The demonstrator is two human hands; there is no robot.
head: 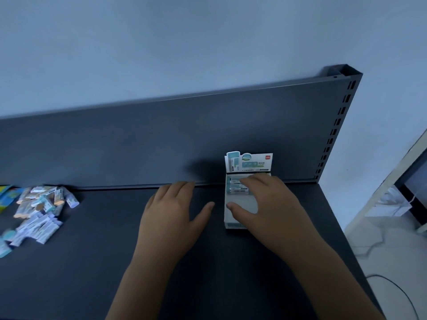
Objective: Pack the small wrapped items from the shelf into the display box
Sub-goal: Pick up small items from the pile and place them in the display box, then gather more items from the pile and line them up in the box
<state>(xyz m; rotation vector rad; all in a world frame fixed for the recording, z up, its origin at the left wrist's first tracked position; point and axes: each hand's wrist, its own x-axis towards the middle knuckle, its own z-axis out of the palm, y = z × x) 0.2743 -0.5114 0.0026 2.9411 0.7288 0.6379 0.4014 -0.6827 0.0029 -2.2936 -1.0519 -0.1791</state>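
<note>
You face a matt dark metal shelf (92, 262), a printed cardboard display box (240, 207), and glossy-wrapped small items (39, 211).

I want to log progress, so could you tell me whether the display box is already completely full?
No, the display box holds only a few wrapped items at its back, and its front part is bare.

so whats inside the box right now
A few wrapped items lie stacked at the back of the box; the near part looks bare. The right hand covers the right side.
</note>
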